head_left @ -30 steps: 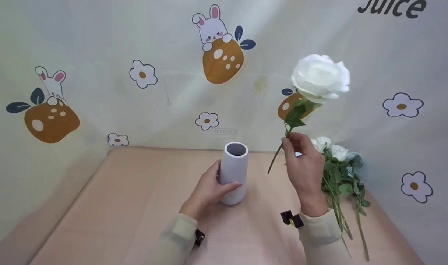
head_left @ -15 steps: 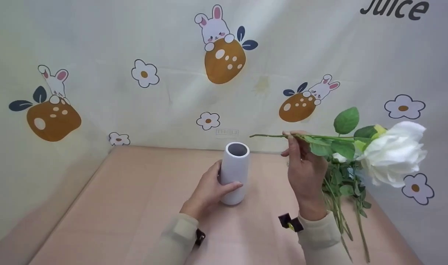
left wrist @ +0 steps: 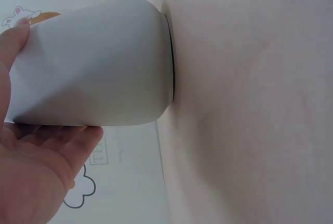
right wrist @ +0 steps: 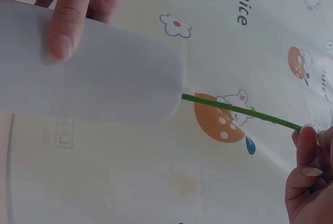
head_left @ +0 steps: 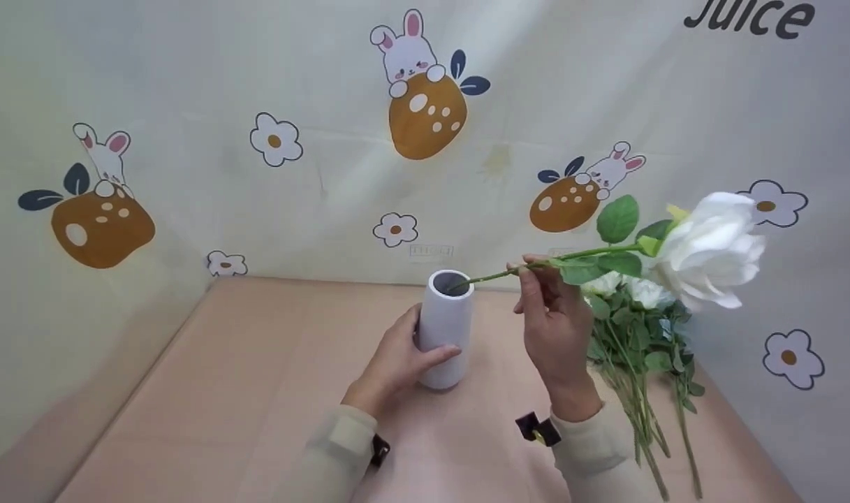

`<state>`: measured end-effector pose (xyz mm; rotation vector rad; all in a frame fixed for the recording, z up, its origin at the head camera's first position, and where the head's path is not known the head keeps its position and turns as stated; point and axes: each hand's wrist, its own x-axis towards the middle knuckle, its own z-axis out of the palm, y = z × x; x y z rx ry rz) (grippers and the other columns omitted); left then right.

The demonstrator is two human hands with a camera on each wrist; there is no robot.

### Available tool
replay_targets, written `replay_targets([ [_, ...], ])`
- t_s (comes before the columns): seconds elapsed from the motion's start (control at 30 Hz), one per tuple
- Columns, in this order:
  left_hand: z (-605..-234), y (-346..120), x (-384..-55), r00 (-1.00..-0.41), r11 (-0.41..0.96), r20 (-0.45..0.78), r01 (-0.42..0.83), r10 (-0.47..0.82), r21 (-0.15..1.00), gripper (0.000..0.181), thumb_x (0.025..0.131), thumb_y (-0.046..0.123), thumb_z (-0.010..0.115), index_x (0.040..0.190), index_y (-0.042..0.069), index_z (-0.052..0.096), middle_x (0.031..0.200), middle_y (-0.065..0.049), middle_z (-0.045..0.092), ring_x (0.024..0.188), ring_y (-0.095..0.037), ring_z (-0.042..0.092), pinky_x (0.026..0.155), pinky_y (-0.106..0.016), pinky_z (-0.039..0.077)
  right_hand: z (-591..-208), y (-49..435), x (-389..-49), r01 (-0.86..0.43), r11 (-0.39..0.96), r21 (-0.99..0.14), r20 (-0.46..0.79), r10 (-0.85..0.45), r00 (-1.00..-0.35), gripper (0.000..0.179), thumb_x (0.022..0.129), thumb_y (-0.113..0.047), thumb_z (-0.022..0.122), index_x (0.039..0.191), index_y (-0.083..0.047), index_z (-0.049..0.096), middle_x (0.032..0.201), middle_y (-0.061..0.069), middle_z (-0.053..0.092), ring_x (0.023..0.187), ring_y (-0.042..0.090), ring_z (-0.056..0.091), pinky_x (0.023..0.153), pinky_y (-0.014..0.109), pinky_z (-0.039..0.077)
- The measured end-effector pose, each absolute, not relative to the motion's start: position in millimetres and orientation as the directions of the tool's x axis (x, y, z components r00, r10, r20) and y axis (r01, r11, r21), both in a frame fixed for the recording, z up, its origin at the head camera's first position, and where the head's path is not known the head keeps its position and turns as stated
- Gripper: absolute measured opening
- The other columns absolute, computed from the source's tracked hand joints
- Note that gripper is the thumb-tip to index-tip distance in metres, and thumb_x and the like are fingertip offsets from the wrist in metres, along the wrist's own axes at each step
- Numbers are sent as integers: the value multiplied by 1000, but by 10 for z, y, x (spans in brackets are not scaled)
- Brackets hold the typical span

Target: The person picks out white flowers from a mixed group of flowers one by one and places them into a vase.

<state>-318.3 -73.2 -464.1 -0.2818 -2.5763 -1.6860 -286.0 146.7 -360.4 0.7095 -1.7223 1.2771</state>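
Observation:
A white vase (head_left: 444,328) stands upright on the pink table, its round mouth facing up. My left hand (head_left: 397,360) grips it from the left, thumb across the front; the left wrist view shows fingers (left wrist: 83,143) on one side of the vase and the thumb on the other. My right hand (head_left: 557,328) pinches the green stem of a white artificial rose (head_left: 711,244) between thumb and fingers. The rose leans with its bloom to the right, and the stem's cut end is just inside the vase mouth. In the right wrist view the stem (right wrist: 239,108) runs from the vase rim to the fingertips.
Several more artificial flowers (head_left: 641,335), white and pale blue with long green stems, lie on the right side of the table (head_left: 257,391). Behind stands a pale cloth backdrop (head_left: 313,84) printed with rabbits, orange fruit and flowers.
The right hand has turned the rose from upright to nearly level, then moved left, bringing the stem's end into the vase mouth. The left hand and vase have stayed put.

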Motion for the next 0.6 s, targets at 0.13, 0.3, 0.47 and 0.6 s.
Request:
replay_targets([
  [0.13, -4651, -730, -3180, -981, 390, 153, 189, 122, 901, 101, 88, 42, 94, 168, 13, 39, 162, -11, 57, 148, -35, 58, 126, -63, 45, -3749, 1388, -2962, -801, 373, -468, 861, -11, -508, 24, 107, 0, 67, 130, -6, 72, 111, 10, 82, 61, 10, 60, 61, 15, 55],
  [0.3, -4661, -735, -3179, -978, 396, 171, 205, 120, 895, 100, 88, 43, 93, 167, 13, 40, 160, -11, 58, 145, -33, 60, 125, -61, 47, -3911, 1314, -3077, -760, 454, -465, 834, -65, -548, 18, 109, -9, 67, 127, -9, 72, 94, 5, 78, 59, 4, 59, 54, 18, 52],
  [0.47, -4651, -734, -3185, -976, 395, 183, 217, 122, 893, 99, 88, 44, 94, 166, 13, 41, 159, -11, 59, 145, -33, 60, 124, -61, 48, -3968, 1284, -3114, -739, 493, -459, 821, -81, -565, 16, 110, -10, 65, 125, -12, 69, 96, 4, 77, 56, 5, 56, 49, 20, 48],
  [0.6, -4652, -739, -3197, -975, 374, 180, 215, 127, 902, 98, 88, 42, 94, 165, 11, 42, 157, -12, 60, 143, -34, 61, 124, -62, 48, -3983, 1248, -3122, -702, 550, -453, 810, -75, -582, 12, 110, -13, 68, 121, -14, 71, 101, 5, 76, 64, 8, 58, 56, 21, 49],
])
